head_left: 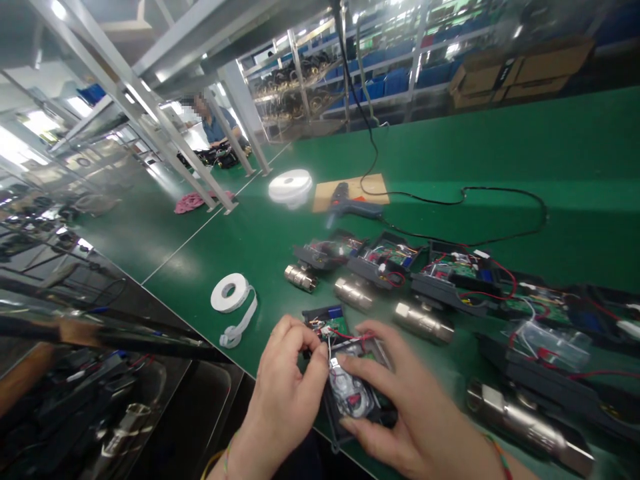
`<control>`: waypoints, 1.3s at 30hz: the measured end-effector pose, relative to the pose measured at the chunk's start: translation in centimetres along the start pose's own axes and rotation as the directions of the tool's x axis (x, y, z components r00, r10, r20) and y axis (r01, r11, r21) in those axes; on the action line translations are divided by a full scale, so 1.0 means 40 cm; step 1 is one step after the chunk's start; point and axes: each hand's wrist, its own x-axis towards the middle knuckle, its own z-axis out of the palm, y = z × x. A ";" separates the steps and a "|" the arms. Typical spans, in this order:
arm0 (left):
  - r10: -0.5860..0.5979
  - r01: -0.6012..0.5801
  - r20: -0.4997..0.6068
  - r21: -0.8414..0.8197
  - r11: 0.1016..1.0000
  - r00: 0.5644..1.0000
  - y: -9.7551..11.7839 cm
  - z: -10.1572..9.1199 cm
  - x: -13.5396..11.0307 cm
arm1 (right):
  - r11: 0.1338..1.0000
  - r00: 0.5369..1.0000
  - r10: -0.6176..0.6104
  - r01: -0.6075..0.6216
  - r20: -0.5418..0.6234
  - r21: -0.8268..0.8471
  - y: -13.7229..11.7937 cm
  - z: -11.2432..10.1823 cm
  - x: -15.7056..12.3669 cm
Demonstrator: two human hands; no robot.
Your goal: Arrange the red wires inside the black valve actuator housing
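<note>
Two bare hands meet over one open black housing (pixel 350 393) at the near edge of the green surface (pixel 500 160). The left hand (pixel 287 383) has its grip pinched narrow on thin white wires (pixel 331 363); the right hand (pixel 400 407) lies flatter, fingers steadying the housing. Inside it sit a green circuit board, red and white wires and a clear bag. Beyond, a row of about five similar open units (pixel 450 277) with metal valve fittings. Two rolls of white tape (pixel 230 293), one hot glue gun (pixel 350 203) on one cardboard sheet (pixel 350 190). Far off, one seated person (pixel 213 127).
</note>
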 end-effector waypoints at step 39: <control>-0.368 0.230 -0.180 -0.519 0.823 0.912 -0.001 0.077 -0.016 | 0.996 0.995 0.001 0.008 -0.099 0.091 0.013 0.023 0.005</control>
